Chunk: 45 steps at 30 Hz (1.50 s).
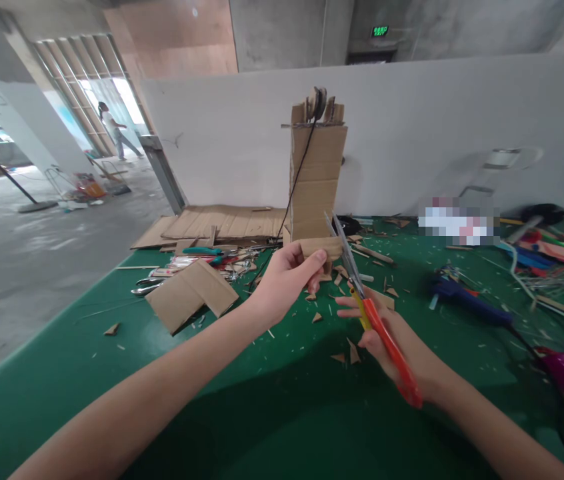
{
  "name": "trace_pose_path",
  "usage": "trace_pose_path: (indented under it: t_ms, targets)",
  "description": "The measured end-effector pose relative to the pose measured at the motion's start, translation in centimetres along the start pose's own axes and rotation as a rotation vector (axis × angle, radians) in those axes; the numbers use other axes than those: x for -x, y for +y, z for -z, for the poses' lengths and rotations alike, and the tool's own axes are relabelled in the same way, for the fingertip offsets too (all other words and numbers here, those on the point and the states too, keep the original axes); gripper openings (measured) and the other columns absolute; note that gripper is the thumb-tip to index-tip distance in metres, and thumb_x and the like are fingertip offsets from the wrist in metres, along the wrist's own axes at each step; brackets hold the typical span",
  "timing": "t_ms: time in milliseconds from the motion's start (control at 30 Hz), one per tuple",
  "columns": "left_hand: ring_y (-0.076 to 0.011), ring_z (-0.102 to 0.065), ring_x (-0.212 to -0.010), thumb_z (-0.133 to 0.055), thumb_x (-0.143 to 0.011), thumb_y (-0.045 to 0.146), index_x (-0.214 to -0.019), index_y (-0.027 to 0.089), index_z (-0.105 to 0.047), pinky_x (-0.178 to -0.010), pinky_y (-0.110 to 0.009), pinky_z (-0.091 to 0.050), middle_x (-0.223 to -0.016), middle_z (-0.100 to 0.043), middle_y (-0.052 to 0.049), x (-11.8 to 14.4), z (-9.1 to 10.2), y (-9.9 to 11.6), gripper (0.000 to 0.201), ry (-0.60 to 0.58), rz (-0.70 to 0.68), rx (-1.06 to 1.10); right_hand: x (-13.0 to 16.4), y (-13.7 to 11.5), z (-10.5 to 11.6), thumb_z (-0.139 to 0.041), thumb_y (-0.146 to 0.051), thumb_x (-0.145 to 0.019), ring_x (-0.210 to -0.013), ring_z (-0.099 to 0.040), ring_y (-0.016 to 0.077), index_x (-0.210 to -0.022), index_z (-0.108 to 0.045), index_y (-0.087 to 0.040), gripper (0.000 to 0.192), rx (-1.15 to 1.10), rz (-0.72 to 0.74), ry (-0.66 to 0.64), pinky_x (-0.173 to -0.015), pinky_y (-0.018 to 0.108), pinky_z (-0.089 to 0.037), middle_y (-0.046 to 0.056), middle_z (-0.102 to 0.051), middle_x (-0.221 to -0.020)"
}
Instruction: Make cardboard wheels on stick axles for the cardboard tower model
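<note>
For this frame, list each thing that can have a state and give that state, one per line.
left hand: shut on the cardboard strip, held above the table.
cardboard strip: held flat, its end between the scissor blades.
right hand: gripping the scissors' handles.
scissors: blades open, at the strip.
cardboard tower: upright, a black cord hanging down its front.
folded cardboard: lying on the green table.
blue glue gun: lying on its side.

Left hand (287,277): pinches a cardboard strip (323,249) at centre.
Right hand (392,343): grips red-handled scissors (362,293), blades against the strip.
Cardboard tower (318,177): upright at 12 o'clock.
Glue gun (462,297): on green table (112,387), 3 o'clock.
</note>
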<state>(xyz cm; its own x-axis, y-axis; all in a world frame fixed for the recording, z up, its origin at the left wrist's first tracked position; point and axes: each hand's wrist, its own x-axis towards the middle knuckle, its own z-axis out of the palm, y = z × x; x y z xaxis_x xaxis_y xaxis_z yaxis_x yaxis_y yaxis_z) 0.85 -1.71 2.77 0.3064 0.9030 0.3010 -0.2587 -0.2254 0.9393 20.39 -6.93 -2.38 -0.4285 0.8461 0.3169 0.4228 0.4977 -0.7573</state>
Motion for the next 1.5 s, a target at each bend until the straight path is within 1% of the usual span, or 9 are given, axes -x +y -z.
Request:
trace_pose_path:
  t_ms: [100,267,467,533,600,733,867,1100,1500]
  targets:
    - [-0.0044,-0.041,-0.044,-0.056,-0.085,0.031,-0.073,0.016,-0.047,-0.046,-0.019,-0.033,-0.054,-0.044,0.006,0.0,0.1,-0.1,0.021,0.006,0.0,-0.013,-0.2,0.7,-0.2,-0.044,-0.05,-0.086,-0.089,-0.064,0.0247,-0.131,-0.036,-0.022,0.054,-0.033,-0.059,0.011,-0.057,0.032,-0.055,0.015,-0.056,-0.12]
    - [-0.0045,-0.04,-0.045,-0.057,-0.084,0.03,-0.073,0.016,-0.049,-0.045,-0.019,-0.033,-0.054,-0.044,0.005,0.0,0.1,0.1,0.019,0.005,0.004,-0.003,-0.3,1.0,-0.5,-0.045,-0.044,-0.087,-0.069,-0.067,0.0205,-0.13,-0.038,-0.02,0.049,-0.004,-0.132,0.063,-0.047,0.027,-0.052,0.008,-0.067,-0.086]
    - [-0.0038,-0.039,-0.046,-0.058,-0.083,0.029,-0.073,0.016,-0.049,-0.045,-0.019,-0.032,-0.057,-0.043,0.005,0.0,0.0,0.4,0.019,0.007,0.019,0.029,-0.4,0.6,-0.8,-0.041,-0.043,-0.089,-0.037,-0.056,0.0142,-0.132,-0.031,-0.02,0.05,0.081,-0.29,0.053,-0.037,0.026,-0.048,-0.004,-0.06,-0.057]
    - [-0.0032,-0.038,-0.046,-0.059,-0.083,0.027,-0.075,0.016,-0.05,-0.045,-0.019,-0.031,-0.058,-0.043,0.005,0.0,0.1,0.5,0.016,0.015,0.03,0.051,-0.5,0.6,-0.8,-0.041,-0.044,-0.089,-0.044,-0.061,0.0157,-0.128,-0.034,-0.019,0.047,0.109,-0.274,0.048,-0.042,0.027,-0.051,0.0,-0.065,-0.067]
    - [-0.0031,-0.038,-0.046,-0.059,-0.082,0.026,-0.079,0.016,-0.053,-0.045,-0.018,-0.032,-0.058,-0.042,0.006,-0.1,0.2,0.5,0.012,0.041,0.03,0.062,-0.4,0.7,-0.7,-0.043,-0.045,-0.088,-0.065,-0.068,0.0198,-0.122,-0.04,-0.018,0.043,0.121,-0.193,0.041,-0.053,0.03,-0.055,0.008,-0.068,-0.086]
    - [-0.0064,-0.052,-0.057,-0.058,-0.082,0.027,-0.087,0.016,-0.055,-0.049,-0.018,-0.04,-0.066,-0.053,0.002,-0.3,0.4,0.5,0.012,0.149,0.035,0.033,-0.2,0.6,-0.4,-0.04,-0.048,-0.088,-0.102,-0.061,0.0278,-0.125,-0.04,-0.019,0.047,0.017,-0.075,0.058,-0.071,0.036,-0.056,0.015,-0.062,-0.113]
    - [-0.0112,-0.062,-0.068,-0.056,-0.083,0.023,-0.091,0.015,-0.054,-0.056,-0.022,-0.048,-0.078,-0.062,-0.003,-0.4,0.3,0.8,0.012,0.108,0.063,0.064,0.1,-0.3,0.0,-0.04,-0.048,-0.088,-0.1,-0.062,0.0294,-0.138,-0.029,-0.021,0.058,0.007,-0.058,0.006,-0.073,0.04,-0.056,0.017,-0.051,-0.129]
    - [-0.0083,-0.056,-0.057,-0.06,-0.08,0.022,-0.084,0.014,-0.053,-0.055,-0.021,-0.046,-0.065,-0.06,0.0,-0.2,0.2,0.8,0.011,0.036,0.032,0.002,-0.1,-1.0,0.2,-0.044,-0.043,-0.087,-0.095,-0.062,0.0293,-0.146,-0.016,-0.022,0.068,0.08,-0.044,-0.014,-0.074,0.042,-0.056,0.015,-0.06,-0.116]
    - [-0.0074,-0.056,-0.052,-0.06,-0.079,0.022,-0.073,0.013,-0.056,-0.054,-0.021,-0.045,-0.056,-0.06,0.001,-0.2,0.2,1.4,0.011,0.097,-0.028,-0.187,-0.1,-0.9,0.5,-0.044,-0.048,-0.085,-0.071,-0.065,0.027,-0.141,-0.028,-0.024,0.063,0.222,-0.052,-0.015,-0.066,0.042,-0.054,0.007,-0.066,-0.081]
